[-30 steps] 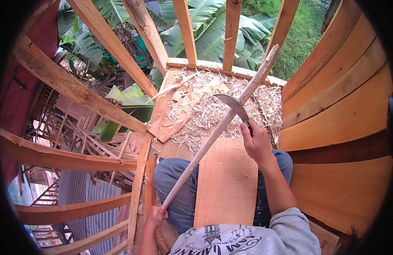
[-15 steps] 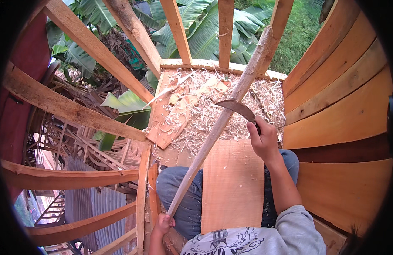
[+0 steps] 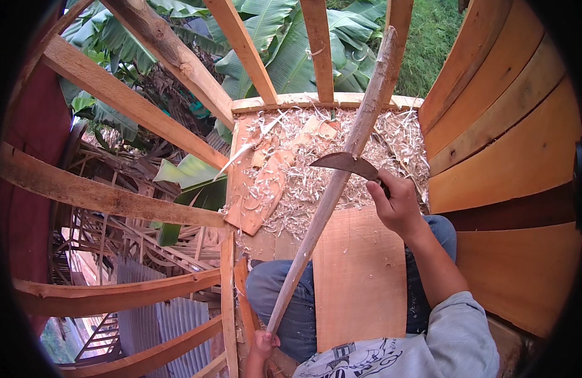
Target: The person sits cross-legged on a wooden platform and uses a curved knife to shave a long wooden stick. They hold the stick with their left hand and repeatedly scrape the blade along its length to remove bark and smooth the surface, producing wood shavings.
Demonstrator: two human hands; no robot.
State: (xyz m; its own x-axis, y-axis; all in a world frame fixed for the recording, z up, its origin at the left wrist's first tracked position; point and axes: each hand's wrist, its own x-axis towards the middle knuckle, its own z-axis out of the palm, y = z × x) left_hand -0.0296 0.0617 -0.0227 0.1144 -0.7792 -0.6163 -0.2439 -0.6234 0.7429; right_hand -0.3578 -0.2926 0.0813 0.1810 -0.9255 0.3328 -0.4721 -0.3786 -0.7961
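Note:
A long, slender wooden pole (image 3: 316,214) slants across my lap, its far end up by the railing slats. My left hand (image 3: 264,342) is closed round the pole's near end, low in the view. In my right hand (image 3: 398,205) is the handle of a sickle (image 3: 347,163), gripped with the thumb along it. Its dark curved blade lies across the pole, with the tip pointing left past it. Whether the edge bites into the wood I cannot tell. A flat wooden board (image 3: 360,283) rests over my lap, under the pole.
Curly wood shavings (image 3: 303,183) cover the floor ahead, over a loose plank (image 3: 265,195). Wooden slats (image 3: 108,189) fence the left and far sides; a board wall (image 3: 505,176) rises at right. Banana leaves (image 3: 272,57) and corrugated sheets (image 3: 184,321) lie outside.
The view has shifted a little, so the board and pole's near end appear farther right. Both hands keep their holds, and the blade still crosses the pole.

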